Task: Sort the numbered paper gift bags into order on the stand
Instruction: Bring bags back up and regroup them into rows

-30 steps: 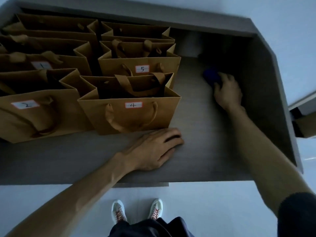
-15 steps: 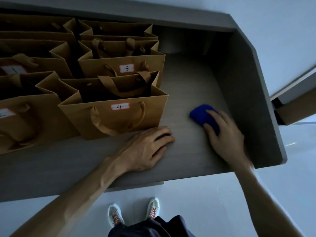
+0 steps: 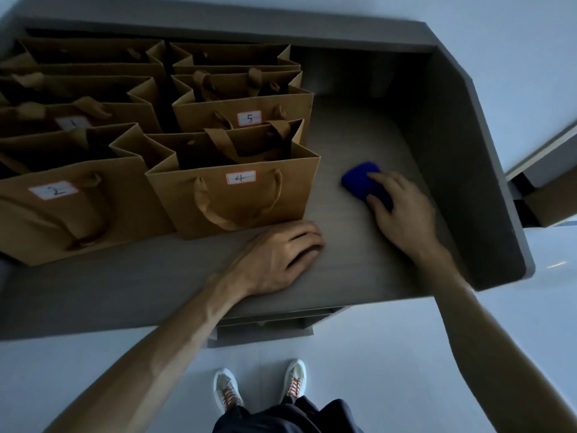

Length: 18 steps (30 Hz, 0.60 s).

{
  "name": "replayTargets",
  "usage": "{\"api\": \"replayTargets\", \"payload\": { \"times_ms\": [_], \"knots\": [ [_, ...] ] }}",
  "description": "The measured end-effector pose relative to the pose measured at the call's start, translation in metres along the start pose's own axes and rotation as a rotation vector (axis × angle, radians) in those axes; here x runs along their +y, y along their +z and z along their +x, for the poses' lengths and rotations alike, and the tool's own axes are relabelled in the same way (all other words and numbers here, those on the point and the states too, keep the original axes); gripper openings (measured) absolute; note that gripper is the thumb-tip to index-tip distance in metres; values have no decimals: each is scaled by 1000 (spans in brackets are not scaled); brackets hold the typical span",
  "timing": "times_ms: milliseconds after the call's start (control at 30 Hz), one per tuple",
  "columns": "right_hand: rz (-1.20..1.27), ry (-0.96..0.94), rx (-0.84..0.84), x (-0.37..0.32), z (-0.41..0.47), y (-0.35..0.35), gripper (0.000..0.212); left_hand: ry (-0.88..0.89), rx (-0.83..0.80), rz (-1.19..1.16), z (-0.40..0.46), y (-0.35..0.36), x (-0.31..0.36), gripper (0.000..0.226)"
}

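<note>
Brown paper gift bags stand in two columns on the grey stand (image 3: 156, 285). Bag 4 (image 3: 237, 198) is front right, bag 5 (image 3: 246, 115) behind it, bag 2 (image 3: 62, 210) front left, bag 1 (image 3: 75, 120) behind that; unnumbered bags fill the back row. My left hand (image 3: 278, 254) rests on the stand surface just in front of bag 4's right corner, fingers loosely curled and holding nothing. My right hand (image 3: 402, 210) lies with its fingers over a blue pad (image 3: 359, 181) on the stand, right of bag 4.
The stand has a raised back wall (image 3: 218, 29) and a slanted right side wall (image 3: 462, 170). A brown box (image 3: 549, 201) sits beyond the right wall. My shoes (image 3: 259, 389) are on the pale floor below the stand's front edge.
My right hand drew the blue pad from the stand's far right corner toward the front over the last second. Left hand stayed in place. The view shifted slightly.
</note>
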State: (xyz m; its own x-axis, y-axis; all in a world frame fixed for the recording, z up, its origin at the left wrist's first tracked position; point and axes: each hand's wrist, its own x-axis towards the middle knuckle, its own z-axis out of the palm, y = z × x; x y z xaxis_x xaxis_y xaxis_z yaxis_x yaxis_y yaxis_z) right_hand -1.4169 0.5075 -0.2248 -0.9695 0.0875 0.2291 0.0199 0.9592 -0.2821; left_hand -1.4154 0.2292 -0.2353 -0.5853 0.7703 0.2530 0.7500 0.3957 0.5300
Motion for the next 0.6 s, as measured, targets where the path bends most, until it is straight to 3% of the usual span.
{"api": "replayTargets", "payload": {
  "times_ms": [200, 600],
  "knots": [
    [60, -221, 61, -33, -88, -10, 40, -128, 139, -285, -9, -20, 6, 25],
    [244, -662, -104, -143, -77, 29, 36, -70, 425, -285, -36, -60, 20, 22]
  ]
}}
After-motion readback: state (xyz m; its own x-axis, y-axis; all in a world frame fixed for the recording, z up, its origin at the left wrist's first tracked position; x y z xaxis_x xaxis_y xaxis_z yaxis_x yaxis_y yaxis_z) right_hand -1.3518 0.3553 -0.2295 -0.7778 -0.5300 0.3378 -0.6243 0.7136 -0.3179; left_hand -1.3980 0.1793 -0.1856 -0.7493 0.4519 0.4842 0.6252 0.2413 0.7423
